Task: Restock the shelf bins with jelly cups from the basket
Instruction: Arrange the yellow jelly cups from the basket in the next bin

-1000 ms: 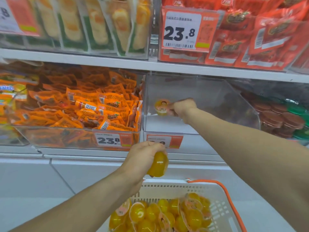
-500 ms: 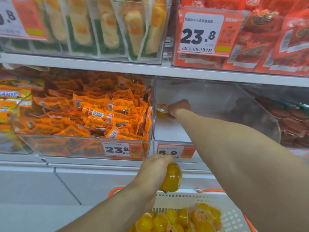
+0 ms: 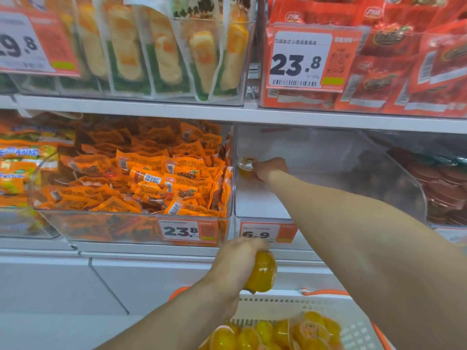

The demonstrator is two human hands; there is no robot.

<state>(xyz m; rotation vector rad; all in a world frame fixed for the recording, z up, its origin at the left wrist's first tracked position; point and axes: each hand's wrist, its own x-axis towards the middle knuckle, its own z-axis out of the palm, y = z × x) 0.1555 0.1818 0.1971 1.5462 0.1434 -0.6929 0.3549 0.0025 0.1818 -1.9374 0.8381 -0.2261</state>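
Yellow jelly cups [image 3: 260,274] fill both fists, right hand's [image 3: 271,169] cup [image 3: 245,165] half hidden.

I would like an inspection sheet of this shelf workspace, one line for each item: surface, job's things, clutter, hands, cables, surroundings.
Surface: white shelf board, the floor of the clear bin above the 6.9 price tag.
Job's things: one jelly cup deep in the clear bin at its left wall; a second jelly cup below the shelf; many more in the white basket.
Clutter: nothing seen.
Hands: right hand reaches into the bin and holds the first cup; left hand grips the second cup above the basket.
Cables: nothing seen.
Surroundings: bin of orange snack packets on the left, dark round cups on the right, red packets above.
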